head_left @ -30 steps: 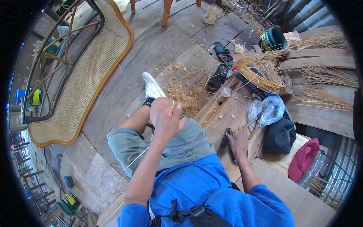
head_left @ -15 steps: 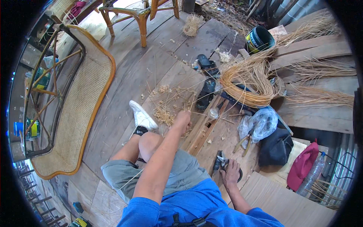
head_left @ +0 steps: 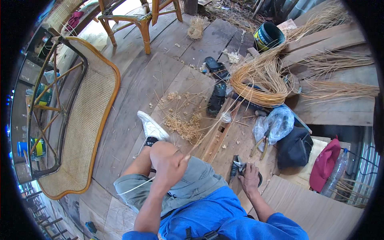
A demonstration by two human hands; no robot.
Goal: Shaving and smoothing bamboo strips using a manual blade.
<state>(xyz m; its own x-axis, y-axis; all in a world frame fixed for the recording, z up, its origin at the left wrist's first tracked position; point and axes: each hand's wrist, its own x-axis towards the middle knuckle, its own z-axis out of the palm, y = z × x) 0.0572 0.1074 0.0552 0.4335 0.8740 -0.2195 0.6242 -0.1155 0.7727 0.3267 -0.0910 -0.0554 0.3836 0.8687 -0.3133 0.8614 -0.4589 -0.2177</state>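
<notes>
My left hand (head_left: 172, 171) is closed above my left thigh, around thin rattan strands (head_left: 209, 133). The strands run taut from the fist toward the upper right, to the big loose rattan coil (head_left: 259, 90). A pale end trails out of the hand's other side, across my shorts. My right hand (head_left: 251, 178) is low on the boards to my right, its fingers bent over a dark-handled tool (head_left: 241, 164) with a shiny metal blade. The hand covers part of this tool, so its exact kind is unclear.
A caned rattan seat (head_left: 86, 108) stands at the left. Curly shavings (head_left: 184, 126) lie by my white shoe (head_left: 153, 127). Black sandals (head_left: 217, 96), a clear plastic bag (head_left: 278, 125), a black pouch (head_left: 295, 148) and a red cap (head_left: 325, 165) are ahead and right. A bucket (head_left: 269, 37) stands farther off.
My left hand has pulled back toward my body, from over the shavings to above my thigh, drawing the strands straight. My right hand has stayed at the dark-handled tool.
</notes>
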